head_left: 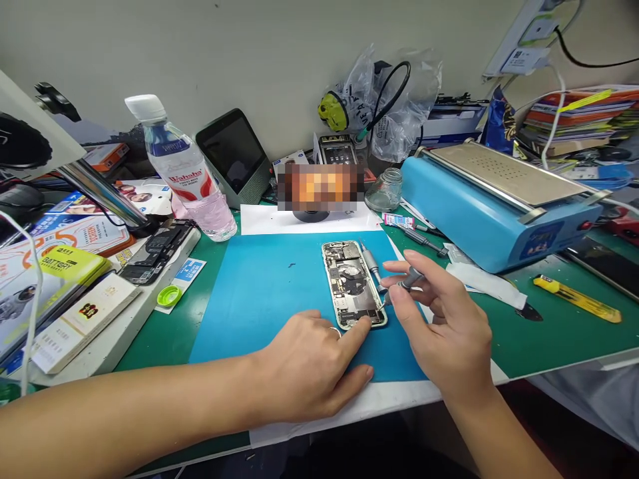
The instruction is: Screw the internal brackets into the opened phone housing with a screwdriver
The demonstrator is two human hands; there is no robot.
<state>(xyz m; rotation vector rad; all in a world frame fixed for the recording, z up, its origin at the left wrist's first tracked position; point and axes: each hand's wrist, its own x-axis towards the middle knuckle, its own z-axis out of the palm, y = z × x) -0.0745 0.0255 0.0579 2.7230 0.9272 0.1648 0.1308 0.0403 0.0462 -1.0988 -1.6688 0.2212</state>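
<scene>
An opened smartphone [353,283] lies on the blue mat, its screen off and its inner parts bare. My left hand [319,362] rests at its near end, the index fingertip on the phone's lower edge and the thumb apart from it. Nothing is held in that hand; the other fingers curl under. Between thumb and fingers, my right hand [444,319] grips a grey screwdriver [412,276], tilted with its thin tip at the phone's lower right side. A second grey screwdriver [370,263] lies along the phone's right edge.
A blue heated plate machine [499,206] stands at the back right, a yellow utility knife [576,299] before it. A glass jar [385,191] sits behind the mat [269,286]. At left are a water bottle [187,173], boxes and a microscope stand [107,193].
</scene>
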